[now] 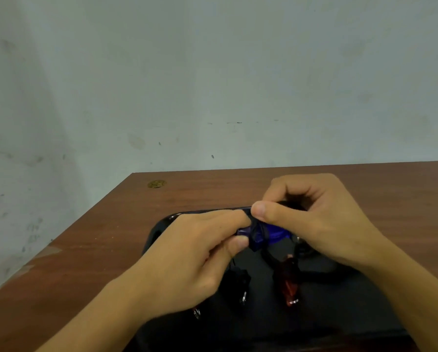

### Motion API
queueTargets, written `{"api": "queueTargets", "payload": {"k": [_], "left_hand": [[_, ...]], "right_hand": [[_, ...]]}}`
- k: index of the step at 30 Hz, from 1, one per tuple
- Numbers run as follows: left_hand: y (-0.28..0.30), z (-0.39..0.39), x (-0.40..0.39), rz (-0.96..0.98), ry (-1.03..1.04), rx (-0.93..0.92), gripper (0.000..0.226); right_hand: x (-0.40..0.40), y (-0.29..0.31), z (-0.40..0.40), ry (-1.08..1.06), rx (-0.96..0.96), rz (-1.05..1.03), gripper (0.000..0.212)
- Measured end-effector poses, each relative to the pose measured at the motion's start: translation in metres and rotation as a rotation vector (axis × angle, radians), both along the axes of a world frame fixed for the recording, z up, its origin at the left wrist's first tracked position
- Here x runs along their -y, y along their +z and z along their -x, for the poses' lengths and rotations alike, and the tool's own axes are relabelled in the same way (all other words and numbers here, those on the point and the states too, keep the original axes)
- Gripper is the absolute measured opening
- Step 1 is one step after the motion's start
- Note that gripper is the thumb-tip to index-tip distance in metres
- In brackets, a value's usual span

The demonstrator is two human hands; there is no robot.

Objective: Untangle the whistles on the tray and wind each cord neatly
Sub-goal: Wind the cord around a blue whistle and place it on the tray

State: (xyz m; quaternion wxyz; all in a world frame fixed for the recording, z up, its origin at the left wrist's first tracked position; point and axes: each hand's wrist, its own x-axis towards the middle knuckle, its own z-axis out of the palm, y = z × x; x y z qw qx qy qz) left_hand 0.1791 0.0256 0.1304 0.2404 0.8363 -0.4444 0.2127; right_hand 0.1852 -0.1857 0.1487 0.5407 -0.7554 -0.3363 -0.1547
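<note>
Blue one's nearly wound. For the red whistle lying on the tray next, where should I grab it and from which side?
Probably take the red whistle across its body mid-length, coming down from above. It lies lengthwise on the black tray, metal ring end toward you, dark cord trailing from its far end. The right hand is nearest, but both it and the left hand hold the blue whistle.

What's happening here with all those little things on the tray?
A person holds a blue whistle above a black tray with both hands: the left hand grips it, the right hand pinches its dark cord, which is wrapped around the whistle. A red whistle and a black whistle lie on the tray.
</note>
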Motion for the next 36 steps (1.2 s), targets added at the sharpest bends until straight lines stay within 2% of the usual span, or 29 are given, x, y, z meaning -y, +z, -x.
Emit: {"api": "queueTargets", "payload": {"k": [4,8,12,17,20,22,26,31,33,36], "left_hand": [[-0.003,0.008,0.006,0.084,-0.093,-0.097,0.024],[-0.007,0.009,0.01,0.229,-0.142,-0.189,0.026],[-0.01,0.011,0.012,0.378,-0.158,-0.257,0.021],[-0.012,0.007,0.015,0.546,-0.072,-0.266,0.017],[-0.01,0.001,0.012,0.661,0.018,-0.262,0.018],[-0.009,-0.001,0.01,0.649,0.099,-0.239,0.021],[-0.011,-0.006,0.006,0.516,0.296,-0.097,0.024],[-0.013,-0.017,-0.004,0.248,0.491,0.106,0.027],[-0.01,-0.015,-0.005,0.171,0.508,0.163,0.028],[-0.008,-0.01,-0.004,0.048,0.496,0.215,0.025]], "right_hand": [[0.001,-0.006,-0.005,0.222,-0.255,-0.114,0.026],[-0.002,-0.01,-0.006,0.352,-0.409,-0.243,0.032],[-0.015,-0.015,-0.005,0.313,-0.469,-0.284,0.044],[-0.022,-0.015,-0.003,0.186,-0.54,-0.414,0.017],[-0.024,-0.019,-0.001,0.084,-0.449,-0.293,0.011],[-0.027,-0.023,0.0,-0.048,-0.26,-0.189,0.013],[-0.031,-0.029,0.004,-0.199,0.033,0.054,0.013],[-0.033,-0.027,0.011,-0.297,0.404,0.388,0.014],[-0.032,-0.025,0.011,-0.301,0.42,0.366,0.015],[-0.027,-0.021,0.006,-0.31,0.336,0.186,0.018]]}}
